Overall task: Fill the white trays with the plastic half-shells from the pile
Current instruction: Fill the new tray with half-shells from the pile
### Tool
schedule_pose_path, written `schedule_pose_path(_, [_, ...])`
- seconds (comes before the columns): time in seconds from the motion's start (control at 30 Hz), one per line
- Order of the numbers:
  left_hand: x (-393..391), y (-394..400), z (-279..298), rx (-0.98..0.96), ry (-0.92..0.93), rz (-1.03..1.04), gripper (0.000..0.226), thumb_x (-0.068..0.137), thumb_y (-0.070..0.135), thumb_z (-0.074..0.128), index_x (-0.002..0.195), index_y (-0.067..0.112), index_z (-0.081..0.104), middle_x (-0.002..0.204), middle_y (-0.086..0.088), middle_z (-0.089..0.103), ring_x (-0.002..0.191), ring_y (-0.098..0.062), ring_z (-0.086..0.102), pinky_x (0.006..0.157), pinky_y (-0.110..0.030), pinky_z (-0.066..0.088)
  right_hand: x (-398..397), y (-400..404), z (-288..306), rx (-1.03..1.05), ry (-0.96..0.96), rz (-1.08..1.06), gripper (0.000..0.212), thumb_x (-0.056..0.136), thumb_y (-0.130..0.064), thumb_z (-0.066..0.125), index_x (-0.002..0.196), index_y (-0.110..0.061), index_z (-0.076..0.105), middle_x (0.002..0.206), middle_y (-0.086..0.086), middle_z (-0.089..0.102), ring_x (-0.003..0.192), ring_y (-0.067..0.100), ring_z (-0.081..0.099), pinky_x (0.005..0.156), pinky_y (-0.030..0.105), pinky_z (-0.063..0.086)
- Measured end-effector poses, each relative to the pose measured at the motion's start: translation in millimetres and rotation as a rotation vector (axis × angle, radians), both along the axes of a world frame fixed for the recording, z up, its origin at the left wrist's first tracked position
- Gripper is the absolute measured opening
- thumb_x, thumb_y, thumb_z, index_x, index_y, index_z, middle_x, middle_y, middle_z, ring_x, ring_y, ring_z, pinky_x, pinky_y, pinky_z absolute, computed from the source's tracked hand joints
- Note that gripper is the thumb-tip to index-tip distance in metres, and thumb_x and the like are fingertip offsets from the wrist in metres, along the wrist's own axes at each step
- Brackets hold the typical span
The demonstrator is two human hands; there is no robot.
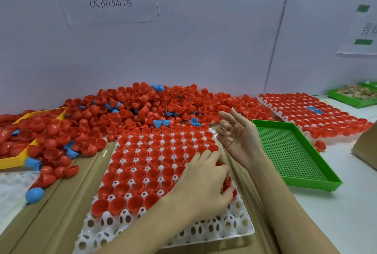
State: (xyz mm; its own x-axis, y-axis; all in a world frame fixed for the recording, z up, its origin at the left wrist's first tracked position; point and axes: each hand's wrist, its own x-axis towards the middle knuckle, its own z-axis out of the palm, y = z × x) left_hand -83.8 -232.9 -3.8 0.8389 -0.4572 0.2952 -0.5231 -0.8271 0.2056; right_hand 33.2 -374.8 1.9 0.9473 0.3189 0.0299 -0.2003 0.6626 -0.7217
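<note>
The pile (155,108) of red and blue half-shells spreads along the wall ahead of me, spilling over a yellow tray (12,163) at my left. A filled white tray (318,115) lies far right, behind an empty green tray (293,155). Directly before me sits the white tray (163,225) I am filling, its near rows bare. My left hand (202,184) curls over its right edge, fingers gripping red half-shells (228,187). My right hand (238,135) floats above, palm up, fingers relaxed, holding nothing.
</note>
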Motion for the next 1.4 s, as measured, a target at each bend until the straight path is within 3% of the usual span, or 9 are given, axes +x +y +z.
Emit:
schedule_pose_path(0.33, [10, 84, 13, -0.256, -0.026, 0.084, 0.026, 0.098, 0.050, 0.051, 0.104, 0.031, 0.069, 0.110, 0.024, 0.057, 0.112, 0.013, 0.047, 0.090, -0.005, 0.036, 0, -3, -1, 0.038, 0.023, -0.028, 0.027, 0.097, -0.031, 0.063, 0.098, -0.006, 0.072, 0.065, -0.001, 0.053, 0.050, 0.009, 0.044, 0.040, 0.018, 0.038])
schedule_pose_path(0.53, [21, 191, -14, -0.386, -0.222, 0.469, 0.006, 0.098, 0.020, 0.066, 0.096, 0.019, 0.072, 0.103, 0.009, 0.062, 0.104, -0.013, 0.056, 0.093, -0.037, 0.050, -1, 0, -3, -0.016, 0.032, -0.139, 0.027, 0.102, -0.028, 0.056, 0.092, -0.007, 0.069, 0.063, -0.001, 0.049, 0.051, 0.009, 0.039, 0.042, 0.017, 0.033])
schedule_pose_path(0.63, [24, 210, -27, -0.466, -0.129, 0.632, 0.017, 0.101, 0.024, 0.061, 0.108, 0.013, 0.071, 0.111, -0.001, 0.060, 0.106, -0.024, 0.058, 0.092, -0.045, 0.053, 1, 5, -10, -0.258, 0.008, -0.347, 0.030, 0.108, -0.023, 0.051, 0.094, -0.005, 0.068, 0.067, 0.001, 0.054, 0.053, 0.009, 0.045, 0.047, 0.018, 0.036])
schedule_pose_path(0.73, [26, 212, -33, -0.488, -0.079, 0.696, 0.022, 0.103, 0.032, 0.057, 0.110, 0.013, 0.067, 0.107, -0.003, 0.060, 0.095, -0.021, 0.061, 0.082, -0.036, 0.050, 4, 10, -26, -0.819, -0.106, -0.601, 0.036, 0.111, -0.025, 0.048, 0.095, -0.005, 0.073, 0.075, 0.006, 0.068, 0.060, 0.013, 0.058, 0.053, 0.024, 0.045])
schedule_pose_path(0.9, [25, 207, -35, -0.564, -0.130, 0.713, 0.022, 0.100, 0.032, 0.064, 0.103, 0.012, 0.073, 0.081, 0.010, 0.069, 0.070, 0.001, 0.060, 0.062, -0.007, 0.041, 11, 7, -42, -1.416, -0.272, -0.493, 0.054, 0.107, -0.053, 0.042, 0.083, -0.022, 0.078, 0.076, -0.003, 0.077, 0.080, 0.020, 0.074, 0.083, 0.049, 0.060])
schedule_pose_path(1.0, [26, 207, -40, -0.619, -0.039, 0.675, 0.034, 0.097, 0.040, 0.066, 0.119, 0.014, 0.075, 0.106, 0.003, 0.078, 0.096, -0.010, 0.072, 0.083, -0.021, 0.057, 17, 3, -40, -1.428, -0.258, -0.378, 0.060, 0.103, -0.065, 0.040, 0.085, -0.023, 0.080, 0.079, -0.002, 0.079, 0.086, 0.023, 0.076, 0.090, 0.052, 0.059])
schedule_pose_path(1.17, [29, 209, -41, -0.681, 0.128, 0.580, 0.052, 0.102, 0.048, 0.055, 0.144, 0.019, 0.057, 0.142, -0.001, 0.063, 0.132, -0.015, 0.058, 0.104, -0.023, 0.045, 19, 5, -36, -1.303, -0.212, -0.300, 0.056, 0.105, -0.061, 0.044, 0.092, -0.020, 0.080, 0.090, 0.001, 0.081, 0.094, 0.024, 0.077, 0.097, 0.055, 0.057])
schedule_pose_path(1.27, [31, 209, -42, -0.678, 0.107, 0.589, 0.048, 0.105, 0.049, 0.048, 0.141, 0.019, 0.058, 0.139, -0.002, 0.065, 0.130, -0.018, 0.059, 0.108, -0.032, 0.049, 19, 7, -24, -1.314, -0.289, -0.353, 0.043, 0.111, -0.040, 0.046, 0.091, -0.019, 0.077, 0.092, 0.003, 0.079, 0.094, 0.023, 0.074, 0.098, 0.052, 0.057])
schedule_pose_path(1.4, [35, 213, -41, -0.713, 0.050, 0.624, 0.039, 0.107, 0.044, 0.044, 0.129, 0.018, 0.065, 0.122, 0.004, 0.071, 0.114, -0.013, 0.064, 0.093, -0.023, 0.048, 36, 14, -8, -1.675, -0.450, -0.506, 0.033, 0.109, -0.025, 0.051, 0.110, -0.003, 0.075, 0.095, 0.011, 0.077, 0.080, 0.021, 0.061, 0.081, 0.034, 0.049])
